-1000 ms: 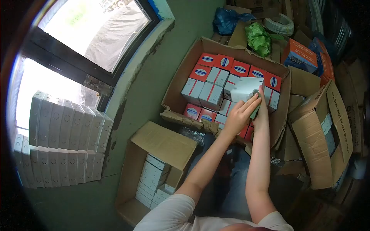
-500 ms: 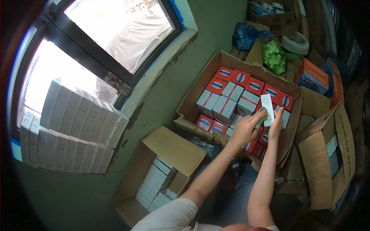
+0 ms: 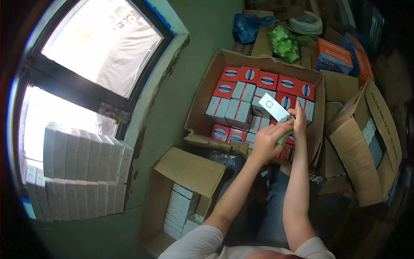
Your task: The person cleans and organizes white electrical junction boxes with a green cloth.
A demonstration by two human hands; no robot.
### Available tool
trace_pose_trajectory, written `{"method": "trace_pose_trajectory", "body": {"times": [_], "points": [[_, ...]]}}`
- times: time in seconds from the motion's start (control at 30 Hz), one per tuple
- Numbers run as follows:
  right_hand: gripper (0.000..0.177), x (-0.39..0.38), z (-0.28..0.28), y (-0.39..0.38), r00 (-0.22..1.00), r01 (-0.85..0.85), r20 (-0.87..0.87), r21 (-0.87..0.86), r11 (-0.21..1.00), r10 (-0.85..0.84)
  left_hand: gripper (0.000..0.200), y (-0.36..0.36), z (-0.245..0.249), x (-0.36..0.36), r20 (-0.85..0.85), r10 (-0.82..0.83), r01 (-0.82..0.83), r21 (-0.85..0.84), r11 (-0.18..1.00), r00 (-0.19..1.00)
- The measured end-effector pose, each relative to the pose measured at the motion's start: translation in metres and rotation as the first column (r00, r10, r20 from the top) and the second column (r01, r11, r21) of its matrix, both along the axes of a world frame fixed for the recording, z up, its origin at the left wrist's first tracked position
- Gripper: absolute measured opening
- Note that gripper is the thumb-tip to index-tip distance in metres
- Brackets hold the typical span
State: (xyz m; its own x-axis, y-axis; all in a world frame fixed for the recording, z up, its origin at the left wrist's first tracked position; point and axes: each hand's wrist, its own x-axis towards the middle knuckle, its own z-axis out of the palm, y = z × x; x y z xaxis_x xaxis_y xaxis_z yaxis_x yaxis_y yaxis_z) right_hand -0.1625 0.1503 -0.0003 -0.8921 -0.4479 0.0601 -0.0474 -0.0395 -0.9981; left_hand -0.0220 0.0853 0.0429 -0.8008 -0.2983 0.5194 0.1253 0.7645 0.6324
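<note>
A white oblong electrical back box (image 3: 271, 105) with a ring mark on its face is held over the open carton, tilted toward the upper left. My right hand (image 3: 299, 124) grips its lower right end. Against its near end is my left hand (image 3: 267, 141), closed on a greenish-grey piece that looks like a cloth (image 3: 283, 138). The fingers partly hide this cloth and the end of the box. Below both hands, the large carton (image 3: 199, 103) contains red boxes (image 3: 268, 80) with oval labels and grey boxes (image 3: 238, 113) with a red stripe.
White back boxes (image 3: 82, 159) stand stacked on the sill by the window (image 3: 103, 110). A smaller open carton (image 3: 156, 211) at lower left holds more white ones. To the right stands another open carton (image 3: 358, 159). Green (image 3: 284, 43) and blue (image 3: 250, 28) plastic bags lie behind.
The back box has turned from nearly upright to slanting up-left, its far end swinging left. Both hands stay together on it. The whole view has shifted and rotated slightly.
</note>
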Motion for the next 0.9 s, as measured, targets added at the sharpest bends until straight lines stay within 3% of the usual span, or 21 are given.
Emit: {"method": "trace_pose_trajectory", "body": {"times": [0.1,0.17,0.23,0.3,0.4,0.43,0.5,0.53,0.63,0.7,0.73,0.77,0.83,0.87,0.9], "points": [[0.072,-0.008,-0.004,0.012,0.987,-0.145,0.057,-0.094,0.985,0.151,0.050,-0.006,-0.008,-0.003,-0.001,0.029,-0.029,-0.079,0.996,1.000],[0.078,0.007,0.024,0.008,0.980,-0.187,0.062,-0.024,0.982,0.188,0.048,-0.017,-0.006,-0.006,-0.076,0.221,-0.217,0.063,0.974,0.972],[0.083,0.008,0.023,0.008,0.970,-0.243,0.038,0.101,0.965,0.240,0.048,-0.026,-0.006,-0.004,-0.084,0.300,-0.280,0.188,0.941,0.950],[0.085,0.008,0.017,0.005,0.974,-0.211,0.090,0.015,0.977,0.208,0.045,-0.020,-0.005,-0.003,-0.127,0.215,-0.204,0.093,0.974,0.968],[0.087,0.001,0.012,0.010,0.947,-0.222,0.207,-0.131,0.966,0.246,0.048,0.004,0.005,0.000,-0.041,-0.034,0.036,0.050,0.998,0.999],[0.087,-0.001,0.013,0.013,0.930,-0.233,0.246,-0.181,0.956,0.273,0.049,0.001,0.005,0.000,-0.020,-0.007,0.007,-0.017,1.000,1.000],[0.088,-0.002,0.011,0.012,0.955,-0.228,0.164,-0.124,0.966,0.246,0.051,-0.013,0.001,0.000,0.015,0.043,-0.041,-0.151,0.988,0.999],[0.088,0.000,0.012,0.011,0.963,-0.227,0.128,-0.087,0.970,0.237,0.052,-0.022,-0.003,-0.003,-0.085,0.140,-0.150,-0.119,0.981,0.986],[0.088,0.012,0.013,0.008,0.966,-0.240,0.091,-0.019,0.971,0.241,0.047,-0.039,-0.002,0.001,0.010,0.335,-0.334,0.124,0.934,0.942],[0.088,0.013,0.016,0.002,0.962,-0.264,0.070,0.011,0.964,0.263,0.044,-0.031,-0.002,0.000,-0.087,0.231,-0.226,0.072,0.972,0.969],[0.088,0.014,0.011,-0.002,0.967,-0.223,0.115,-0.058,0.973,0.228,0.042,-0.026,-0.001,0.000,-0.134,0.175,-0.171,0.041,0.984,0.975],[0.087,0.013,0.008,-0.005,0.971,-0.170,0.152,-0.092,0.981,0.183,0.040,-0.021,0.000,0.002,-0.054,0.079,-0.077,0.039,0.996,0.995],[0.087,0.014,0.005,-0.008,0.967,-0.063,0.235,-0.147,0.987,0.096,0.044,-0.023,0.003,0.002,0.017,0.043,-0.044,0.064,0.997,0.999],[0.087,0.009,0.004,-0.001,0.960,-0.216,0.156,-0.108,0.970,0.231,0.045,-0.028,-0.001,-0.001,-0.044,0.124,-0.121,0.076,0.990,0.991],[0.087,0.010,0.011,0.000,0.964,-0.236,0.113,-0.057,0.970,0.241,0.047,-0.035,-0.004,-0.004,-0.105,0.202,-0.193,0.090,0.977,0.974]]}}
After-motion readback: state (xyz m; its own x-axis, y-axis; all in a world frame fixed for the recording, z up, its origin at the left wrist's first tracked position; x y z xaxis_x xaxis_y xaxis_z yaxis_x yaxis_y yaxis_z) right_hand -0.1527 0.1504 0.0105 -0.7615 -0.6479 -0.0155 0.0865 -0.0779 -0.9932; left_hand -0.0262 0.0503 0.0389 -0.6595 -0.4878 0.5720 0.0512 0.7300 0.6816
